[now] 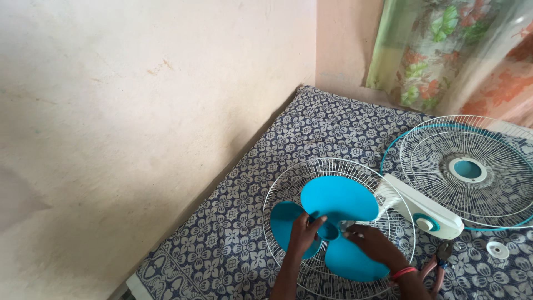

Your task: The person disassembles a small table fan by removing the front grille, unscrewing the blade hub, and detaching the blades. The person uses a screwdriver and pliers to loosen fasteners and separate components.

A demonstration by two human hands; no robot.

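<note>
The left hand grips the blade, fingers closed over the edge of one lobe next to the hub. The right hand rests on the blade at the other side of the hub, fingers curled toward the centre; whether they pinch a small part there cannot be told, as the view is poor at that point. The blade is turquoise, three-lobed, and sits inside the rear grille, a white wire dish lying on the bed. The motor housing, white with a teal knob, lies just beside the grille on the right. The front grille lies flat behind the housing. Pliers lie near the right wrist, and a white cap lies to their right. The bed abuts a wall; a curtain hangs at upper right.
</note>
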